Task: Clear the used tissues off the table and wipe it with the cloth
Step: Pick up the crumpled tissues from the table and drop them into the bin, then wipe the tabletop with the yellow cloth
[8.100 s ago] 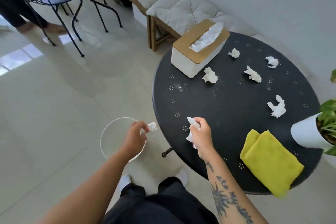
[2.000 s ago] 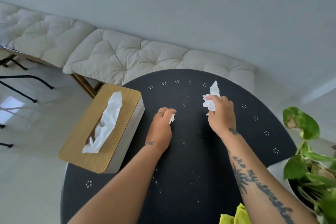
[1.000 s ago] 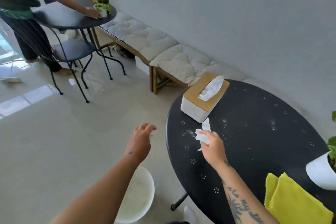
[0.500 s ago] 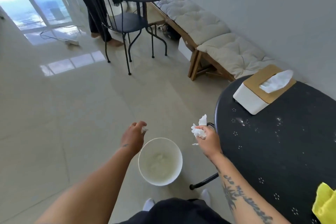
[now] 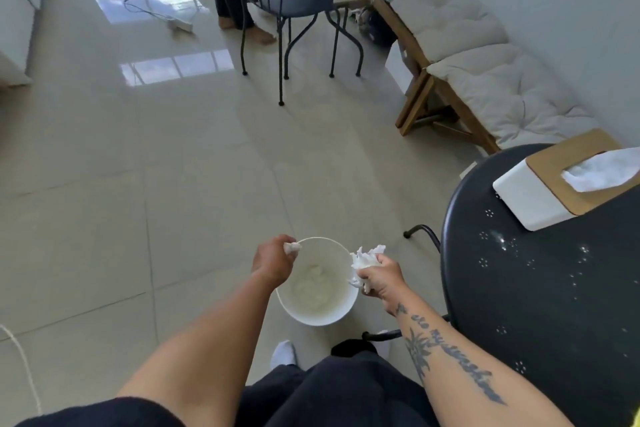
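- The white bin (image 5: 317,291) stands on the floor, just left of the dark round worktop (image 5: 540,305); it serves as the landmark here.
- The left hand (image 5: 273,262) is over the bin's left rim, fingers closed on a small tissue wad (image 5: 292,247); most of that wad is hidden inside the fist.
- The right hand (image 5: 379,279) is over the bin's right rim, gripping a bigger crumpled tissue bunch (image 5: 363,262) that sticks out above the knuckles.
- Pale, blurred shapes lie at the bottom of the bin; whether they are tissues is hard to make out.
- Right of the bin, the worktop is cut off by the picture edge, and so is the tissue box (image 5: 554,189) on its far side.
- Only a thin yellow sliver of the cloth (image 5: 636,418) shows at the lower right corner, on the worktop well right of the bin.
- Half a second ago both hands were short of the bin, the left one beside it and the right one near the worktop's edge; now each is above a rim.
- Loose tissues that dotted the worktop eight seconds ago are gone from the visible part.
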